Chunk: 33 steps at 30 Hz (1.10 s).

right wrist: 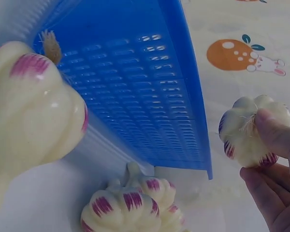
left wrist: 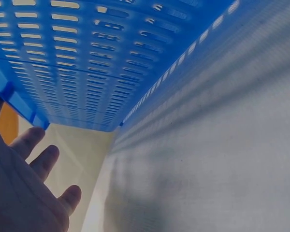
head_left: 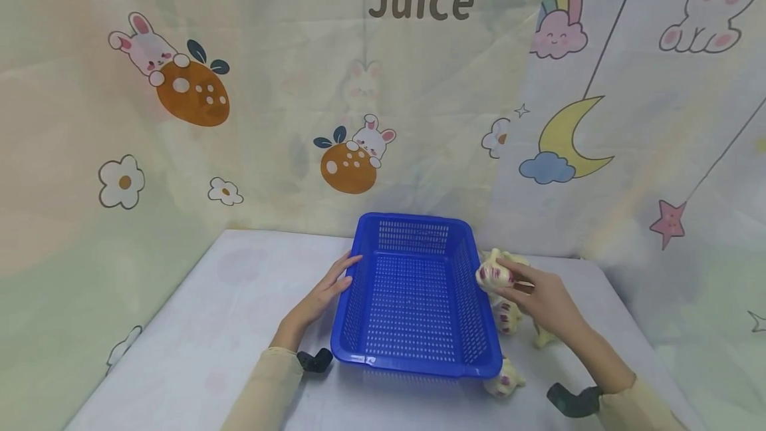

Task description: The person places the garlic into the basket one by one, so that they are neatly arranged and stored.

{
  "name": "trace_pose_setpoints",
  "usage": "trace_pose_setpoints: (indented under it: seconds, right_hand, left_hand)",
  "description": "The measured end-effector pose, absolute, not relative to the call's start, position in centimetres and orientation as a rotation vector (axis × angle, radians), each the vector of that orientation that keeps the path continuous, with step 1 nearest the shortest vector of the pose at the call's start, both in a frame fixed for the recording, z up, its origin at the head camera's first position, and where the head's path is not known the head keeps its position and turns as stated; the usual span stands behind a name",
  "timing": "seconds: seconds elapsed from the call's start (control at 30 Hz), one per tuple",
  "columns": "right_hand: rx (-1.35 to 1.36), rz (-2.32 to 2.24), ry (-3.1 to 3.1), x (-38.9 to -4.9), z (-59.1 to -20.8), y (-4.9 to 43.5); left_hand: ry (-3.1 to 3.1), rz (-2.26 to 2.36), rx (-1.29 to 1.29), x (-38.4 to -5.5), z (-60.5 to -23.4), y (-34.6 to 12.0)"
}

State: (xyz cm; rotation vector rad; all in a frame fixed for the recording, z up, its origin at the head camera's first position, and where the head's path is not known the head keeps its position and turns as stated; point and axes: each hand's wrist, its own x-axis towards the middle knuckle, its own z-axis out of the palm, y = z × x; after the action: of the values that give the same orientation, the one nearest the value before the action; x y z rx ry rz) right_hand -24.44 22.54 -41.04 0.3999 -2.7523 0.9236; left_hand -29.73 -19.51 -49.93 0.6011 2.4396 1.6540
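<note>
A blue plastic basket (head_left: pixel 413 369) with slotted walls stands on the white table. My left hand (head_left: pixel 316 299) is at its left rim, fingers extended and fingertips right at the edge. In the left wrist view those fingers (left wrist: pixel 44 162) lie spread beside the slotted wall. My right hand (head_left: pixel 549 298) pinches a garlic bulb (head_left: pixel 493 274), cream with purple streaks, beside the basket's right rim. From the right wrist view, the thumb presses near the root end of this bulb (right wrist: pixel 244 137), which is raised off the table.
Several more garlic bulbs lie along the basket's right side, one garlic bulb (head_left: pixel 504 380) by its near right corner and another garlic bulb (head_left: pixel 543 336) farther right. Behind the table (head_left: pixel 239 324) hangs a printed cloth (head_left: pixel 275 118). A dark wrist strap (head_left: pixel 573 400) sits on the right arm.
</note>
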Motion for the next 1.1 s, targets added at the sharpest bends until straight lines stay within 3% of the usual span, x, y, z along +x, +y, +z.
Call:
trace_pose_setpoints:
  seconds: [0.67,1.1]
  right_hand:
    - [0.475,1.275,-2.771,-29.5,-41.4,19.3]
    - [0.465,1.185,-2.764,-32.1,-39.5,18.1]
  left_hand:
    - [2.363,1.722,0.663,-29.9,-50.1,-19.4]
    - [2.272,1.803,0.701,-30.4,-51.2,-18.9]
